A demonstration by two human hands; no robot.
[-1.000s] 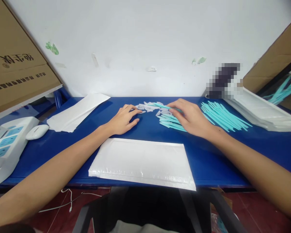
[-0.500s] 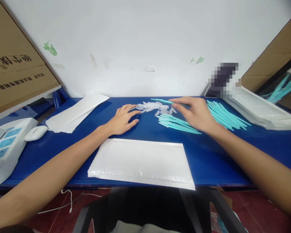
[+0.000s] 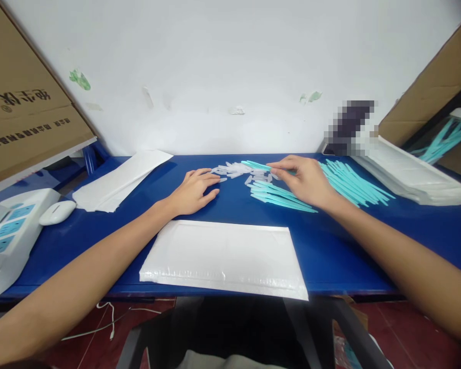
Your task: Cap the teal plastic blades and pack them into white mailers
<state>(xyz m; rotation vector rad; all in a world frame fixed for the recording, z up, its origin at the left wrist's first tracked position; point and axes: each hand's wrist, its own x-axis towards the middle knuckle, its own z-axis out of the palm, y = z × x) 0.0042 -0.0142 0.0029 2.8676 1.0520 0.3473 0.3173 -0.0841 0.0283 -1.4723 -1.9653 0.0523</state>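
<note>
My left hand (image 3: pixel 195 192) lies palm down on the blue table, fingers stretched out and apart. Its fingertips reach the left edge of a loose pile of small translucent pointed pieces (image 3: pixel 230 169), and one piece lies right at a fingertip. Pinched between the thumb and fingers of my right hand (image 3: pixel 305 179) is a slim turquoise stick (image 3: pixel 256 165); whether a second is with it I cannot tell. Its far end points left over the pile. Below that hand lies a small bunch of turquoise sticks (image 3: pixel 280 197), and a larger bunch (image 3: pixel 355 183) is to its right.
A white padded envelope (image 3: pixel 223 256) lies at the table's (image 3: pixel 341 256) front edge. Flat white envelopes (image 3: pixel 119 179) are back left, near a white mouse-shaped object (image 3: pixel 57 212) and a power strip (image 3: pixel 21 225). White trays (image 3: pixel 415 174) are stacked right, beside a pixelated area. Cardboard (image 3: pixel 30 102) stands left.
My right hand has shifted slightly left and lowered the turquoise stick toward the translucent pieces. My left fingers have moved a little, with a piece now showing beside a fingertip.
</note>
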